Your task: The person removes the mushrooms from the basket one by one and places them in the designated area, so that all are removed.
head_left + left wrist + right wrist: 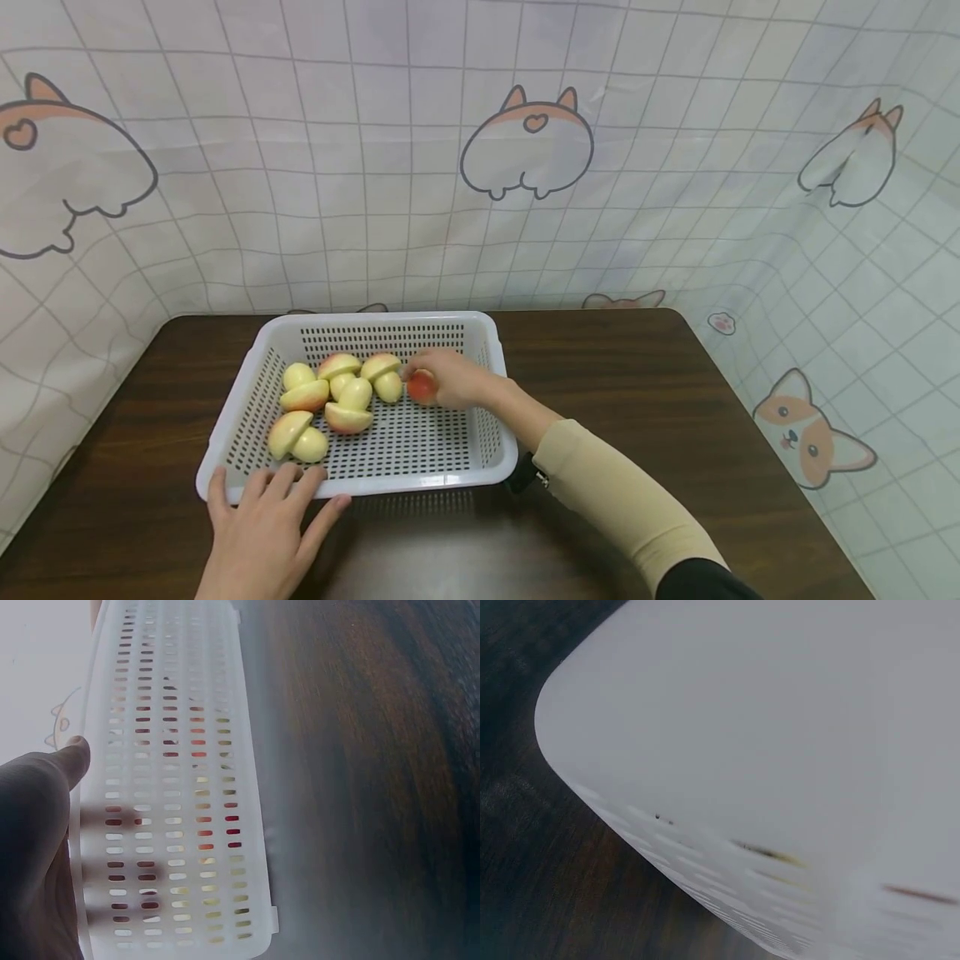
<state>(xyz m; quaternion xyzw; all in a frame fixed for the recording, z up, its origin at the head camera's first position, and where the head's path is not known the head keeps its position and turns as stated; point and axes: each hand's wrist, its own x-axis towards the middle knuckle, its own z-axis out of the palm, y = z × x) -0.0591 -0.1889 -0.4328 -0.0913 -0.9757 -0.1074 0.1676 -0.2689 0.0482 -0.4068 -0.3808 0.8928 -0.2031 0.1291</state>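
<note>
A white slotted plastic basket [480,481] stands on the dark wooden table. Several mushroom-shaped pieces [348,418], with pale yellow stems and yellow-red caps, lie in its left and middle part. My left hand [262,525] holds the near rim at the left; in the left wrist view, finger shadows show through the wall [172,825] and the thumb [73,757] lies at the rim. Inside the basket, my right hand [450,379] grips a red rounded piece [422,387], right of the other pieces. The right wrist view is filled by the basket's corner [705,712], hiding that hand.
The dark wood table [600,375] extends to both sides of the basket and in front of it. Behind and to the right hangs a white gridded cloth [420,167] printed with cartoon corgis. My right forearm [622,492] crosses the basket's right rim.
</note>
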